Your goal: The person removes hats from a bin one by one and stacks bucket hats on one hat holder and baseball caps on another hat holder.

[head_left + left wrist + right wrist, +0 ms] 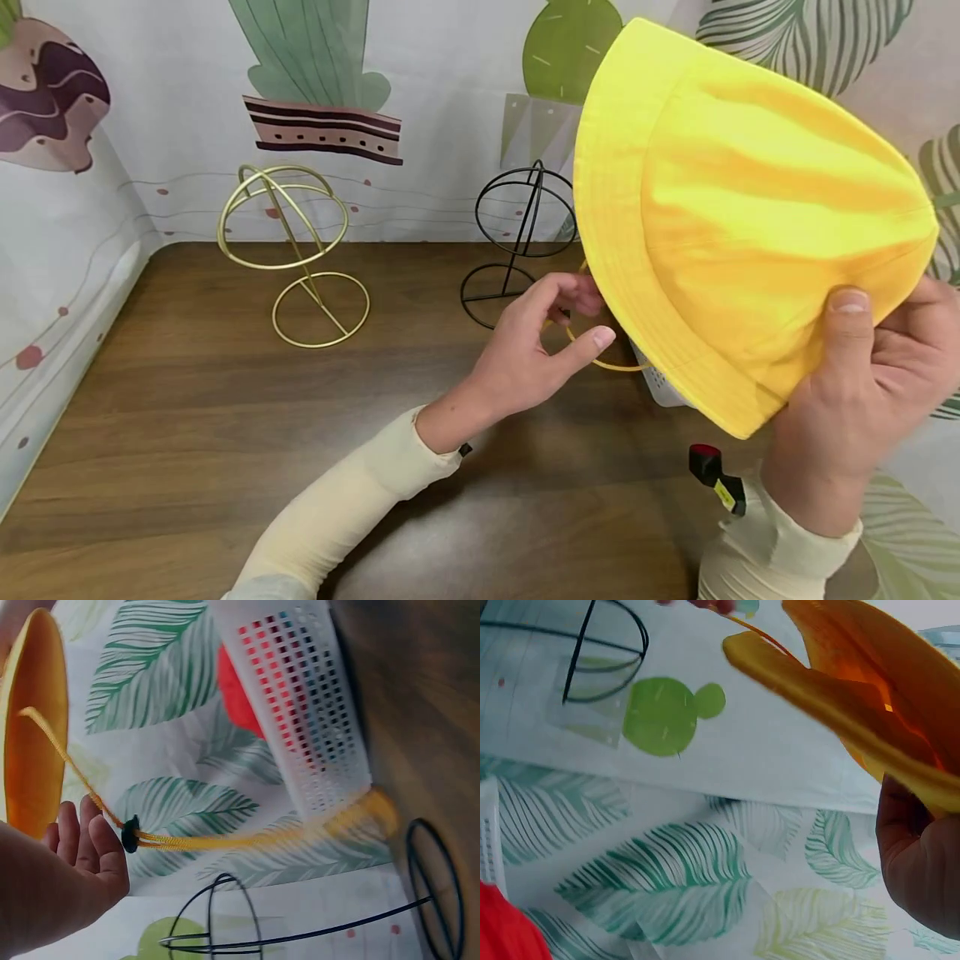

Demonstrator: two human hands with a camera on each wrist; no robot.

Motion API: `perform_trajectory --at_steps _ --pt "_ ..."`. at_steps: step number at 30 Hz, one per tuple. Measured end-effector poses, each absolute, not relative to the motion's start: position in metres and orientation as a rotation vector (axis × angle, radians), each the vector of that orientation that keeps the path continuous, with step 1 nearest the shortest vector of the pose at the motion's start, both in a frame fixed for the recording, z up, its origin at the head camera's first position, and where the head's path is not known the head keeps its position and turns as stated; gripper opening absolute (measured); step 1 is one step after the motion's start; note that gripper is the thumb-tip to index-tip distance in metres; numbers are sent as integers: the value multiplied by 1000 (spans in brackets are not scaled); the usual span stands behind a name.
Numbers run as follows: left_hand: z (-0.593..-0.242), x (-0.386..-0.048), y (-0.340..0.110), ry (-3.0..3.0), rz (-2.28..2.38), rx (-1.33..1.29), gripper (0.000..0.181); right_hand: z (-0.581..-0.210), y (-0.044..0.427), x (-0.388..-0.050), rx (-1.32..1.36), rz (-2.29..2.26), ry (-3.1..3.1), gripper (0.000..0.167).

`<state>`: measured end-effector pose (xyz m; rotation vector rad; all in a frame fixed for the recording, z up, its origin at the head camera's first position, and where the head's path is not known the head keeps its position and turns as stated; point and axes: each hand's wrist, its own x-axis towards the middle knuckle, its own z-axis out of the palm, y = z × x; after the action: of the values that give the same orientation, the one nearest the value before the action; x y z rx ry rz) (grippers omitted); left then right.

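Note:
My right hand [862,392] grips a yellow bucket hat [750,217] by its crown, thumb on the near side, holding it raised and tilted at the right. The left hand [525,350] is beside the brim with fingers loosely bent and thumb apart. A yellow cord [225,841] with a dark toggle [130,833] hangs from the hat; in the left wrist view it passes by the left fingertips, and whether they touch it I cannot tell. In the right wrist view the hat's brim [810,697] faces the camera above my right hand [922,862].
A gold wire stand [320,310] is at the back left of the wooden table [225,467]. A black wire stand [512,275] stands near its back middle. Behind the hat is a white perforated basket [300,697] with something red [236,694] in it.

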<state>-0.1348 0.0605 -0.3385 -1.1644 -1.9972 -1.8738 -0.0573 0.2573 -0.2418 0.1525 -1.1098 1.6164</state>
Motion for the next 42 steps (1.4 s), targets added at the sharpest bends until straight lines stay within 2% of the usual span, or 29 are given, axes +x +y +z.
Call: perform_trajectory --at_steps 8,19,33,42 --pt "-324 -127 47 -1922 -2026 -1160 40 -251 262 -71 213 1827 -1000 27" --pt "-315 -120 36 -1759 -2260 -1174 39 -272 265 -83 145 2003 -1043 24" --pt "-298 -111 27 -1654 -2208 -975 24 -282 253 -86 152 2016 -1229 13" --pt "-290 -105 19 -1644 -2054 -919 21 -284 257 -90 85 2146 -1525 22"
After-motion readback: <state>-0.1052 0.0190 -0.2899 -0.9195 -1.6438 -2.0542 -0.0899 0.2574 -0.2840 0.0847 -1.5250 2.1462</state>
